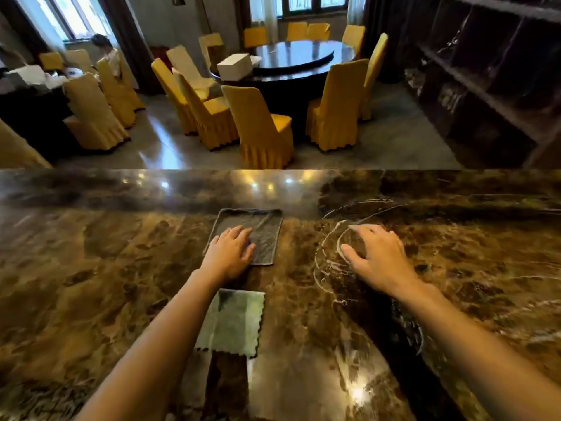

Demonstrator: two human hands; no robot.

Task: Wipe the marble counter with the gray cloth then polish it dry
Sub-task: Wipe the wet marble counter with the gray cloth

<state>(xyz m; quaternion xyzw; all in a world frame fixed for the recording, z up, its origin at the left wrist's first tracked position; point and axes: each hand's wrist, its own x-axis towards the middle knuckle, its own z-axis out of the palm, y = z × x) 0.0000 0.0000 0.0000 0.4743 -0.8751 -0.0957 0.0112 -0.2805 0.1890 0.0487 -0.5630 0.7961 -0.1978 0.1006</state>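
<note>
A brown marble counter (pixel 121 268) fills the lower half of the view. A dark gray cloth (pixel 261 226) lies flat on it near the far edge. My left hand (pixel 230 253) rests palm down on the cloth's near left part, fingers spread. A pale green cloth (pixel 233 323) lies flat closer to me, partly under my left forearm. My right hand (pixel 376 256) hovers over or touches the bare marble to the right, fingers apart, holding nothing. White curved streaks of liquid (pixel 324 256) ring the marble around that hand.
Beyond the counter's far edge stand yellow-covered chairs (pixel 261 126) around a dark round table (pixel 297 59). Dark wooden shelving (pixel 485 71) runs along the right. A person sits at far left by a window (pixel 106 53).
</note>
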